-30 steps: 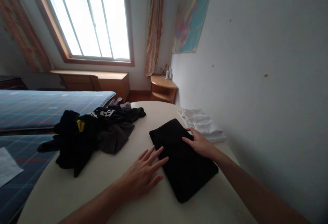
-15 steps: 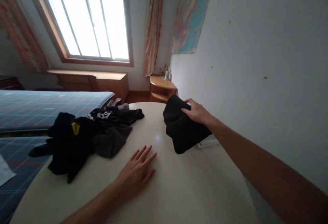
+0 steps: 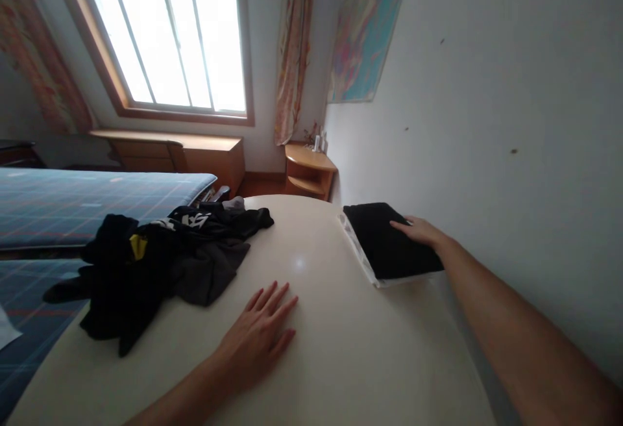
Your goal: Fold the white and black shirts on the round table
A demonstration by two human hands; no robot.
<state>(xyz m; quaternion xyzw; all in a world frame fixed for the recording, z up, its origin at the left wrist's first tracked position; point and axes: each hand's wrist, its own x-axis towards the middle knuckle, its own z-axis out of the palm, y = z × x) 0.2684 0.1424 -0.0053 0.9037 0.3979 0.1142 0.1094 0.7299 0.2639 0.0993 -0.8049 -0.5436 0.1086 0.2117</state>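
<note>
A folded black cloth [image 3: 384, 241] lies flat on top of a white folded item [image 3: 357, 250] at the right side of the white table [image 3: 341, 348]. My right hand [image 3: 421, 231] is on the black cloth's right part, thumb on top and the other fingers partly hidden at its far edge. Palm down with fingers spread, my left hand [image 3: 263, 328] rests on the table's middle and holds nothing. To its left is a loose heap of dark clothes [image 3: 146, 276], with a yellow patch and white print showing.
Beyond the table's left edge are beds with blue plaid mattresses [image 3: 97, 205]. A wall [image 3: 487, 186] runs along the right side. A wooden corner shelf [image 3: 309, 156] and a long desk [image 3: 209, 143] stand at the back.
My right hand has moved right and down with the black cloth, which hung tilted before and now lies flat on the white item. My left hand is nearly unmoved.
</note>
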